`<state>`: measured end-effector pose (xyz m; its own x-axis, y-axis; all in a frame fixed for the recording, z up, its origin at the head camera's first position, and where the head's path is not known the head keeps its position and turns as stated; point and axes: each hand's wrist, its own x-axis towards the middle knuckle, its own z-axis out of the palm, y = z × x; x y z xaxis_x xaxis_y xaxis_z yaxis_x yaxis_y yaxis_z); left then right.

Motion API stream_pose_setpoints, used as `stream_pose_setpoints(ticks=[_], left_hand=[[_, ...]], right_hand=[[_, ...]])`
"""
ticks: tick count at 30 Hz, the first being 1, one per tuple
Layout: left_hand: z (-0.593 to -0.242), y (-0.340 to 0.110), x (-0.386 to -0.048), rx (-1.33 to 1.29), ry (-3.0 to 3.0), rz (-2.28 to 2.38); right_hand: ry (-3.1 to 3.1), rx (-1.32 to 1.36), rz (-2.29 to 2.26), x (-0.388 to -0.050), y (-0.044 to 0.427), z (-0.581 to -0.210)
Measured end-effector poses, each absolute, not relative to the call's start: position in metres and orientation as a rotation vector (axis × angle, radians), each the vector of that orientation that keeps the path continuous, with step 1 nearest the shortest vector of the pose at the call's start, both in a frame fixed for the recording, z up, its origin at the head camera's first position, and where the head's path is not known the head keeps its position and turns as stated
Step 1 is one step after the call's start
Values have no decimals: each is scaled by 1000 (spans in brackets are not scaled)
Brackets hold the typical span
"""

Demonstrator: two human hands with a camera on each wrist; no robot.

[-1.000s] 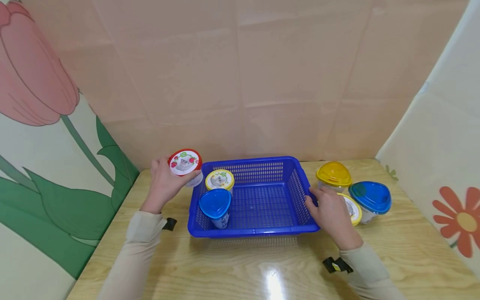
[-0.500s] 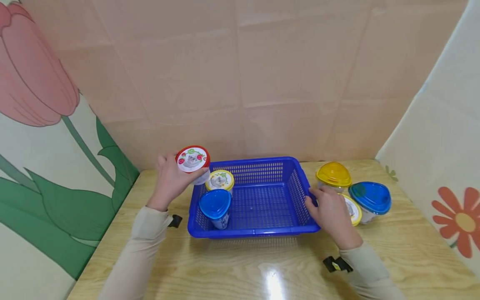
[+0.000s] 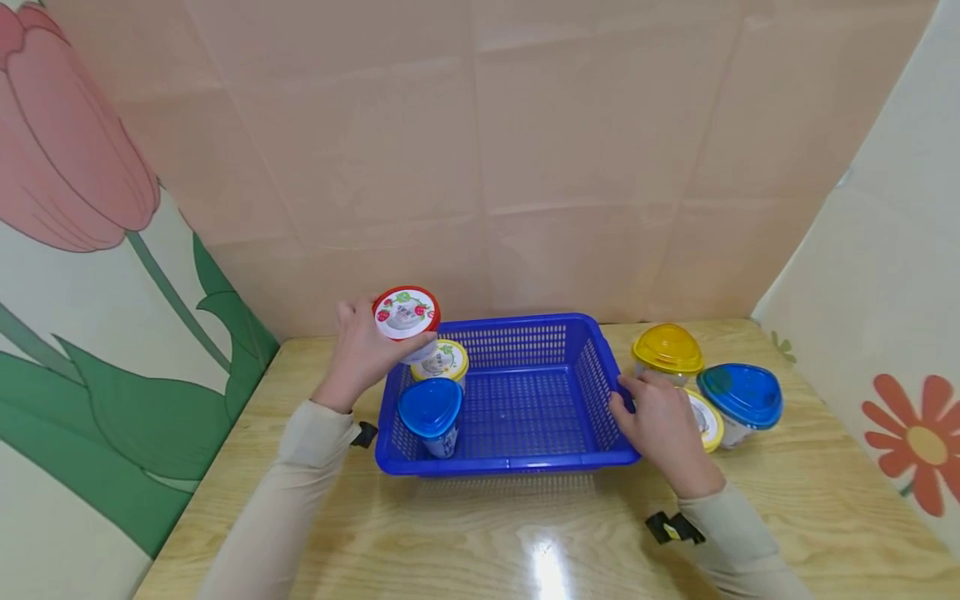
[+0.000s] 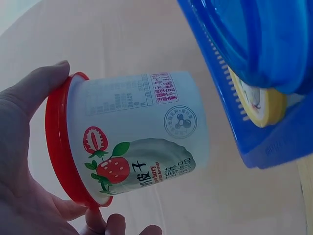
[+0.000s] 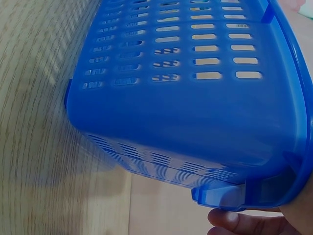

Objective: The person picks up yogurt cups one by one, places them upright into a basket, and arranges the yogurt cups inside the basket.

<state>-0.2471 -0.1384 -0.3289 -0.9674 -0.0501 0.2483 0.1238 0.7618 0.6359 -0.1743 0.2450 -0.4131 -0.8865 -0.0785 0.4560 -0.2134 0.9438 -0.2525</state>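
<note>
My left hand grips a white plastic cup by its red, strawberry-printed lid, above the back left corner of a blue basket. In the left wrist view, the strawberry print on the cup's side faces the camera, and thumb and fingers span the red rim. Inside the basket's left end stand a yellow-rimmed cup and, in front of it, a blue-lidded cup. My right hand holds the basket's right rim; in the right wrist view its fingers show beside the rim's end, partly hidden.
Right of the basket, a yellow-domed cup, a yellow-rimmed cup partly behind the right hand, and a large blue-lidded cup stand close together on the wooden table. A pinkish wall covering rises behind.
My left hand has carried the red-lidded cup to the right and slightly up, from beside the basket to over its back left corner. The right hand and basket stay put.
</note>
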Motion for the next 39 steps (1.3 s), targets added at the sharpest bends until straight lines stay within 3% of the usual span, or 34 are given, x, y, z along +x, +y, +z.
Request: stream_pose_setpoints(ticks=[39], left_hand=[[-340, -82, -268, -232, -2832, -1019]], right_hand=[[-2675, 177, 416, -175, 244, -414]])
